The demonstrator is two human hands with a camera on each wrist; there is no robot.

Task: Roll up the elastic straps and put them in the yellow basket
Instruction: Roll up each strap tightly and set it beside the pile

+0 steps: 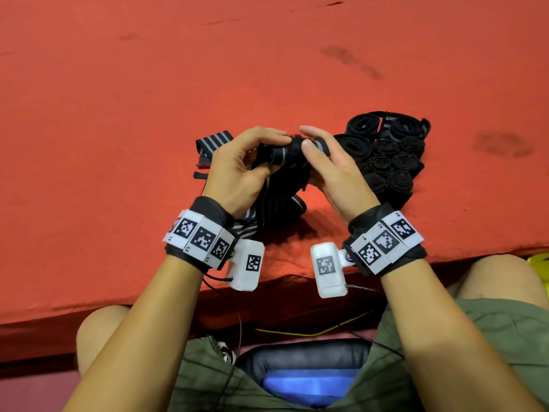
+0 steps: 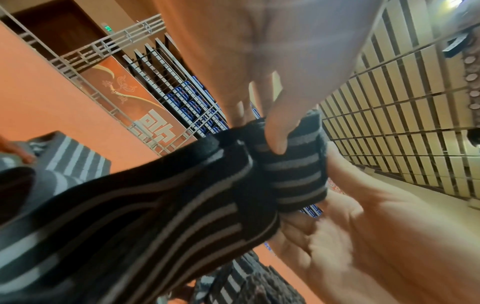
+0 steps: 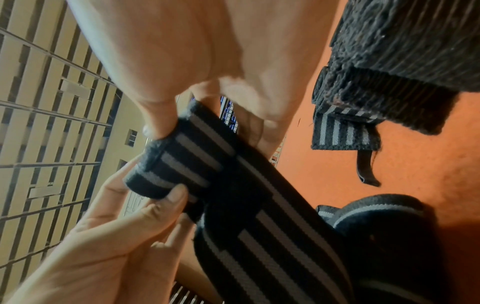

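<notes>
Both hands hold one black elastic strap with grey stripes just above the red table. Its end is wound into a small tight roll, and the free tail hangs down towards my wrists. My left hand pinches the roll's left side between thumb and fingers. My right hand grips the right side, thumb on top of the roll. Several finished rolls lie packed together to the right. A sliver of something yellow shows at the right edge, below the table; I cannot tell whether it is the basket.
Loose unrolled straps lie left of my hands and under my left wrist. The red table stretches far ahead, its front edge just behind my wrists. My knees and a dark seat are below it.
</notes>
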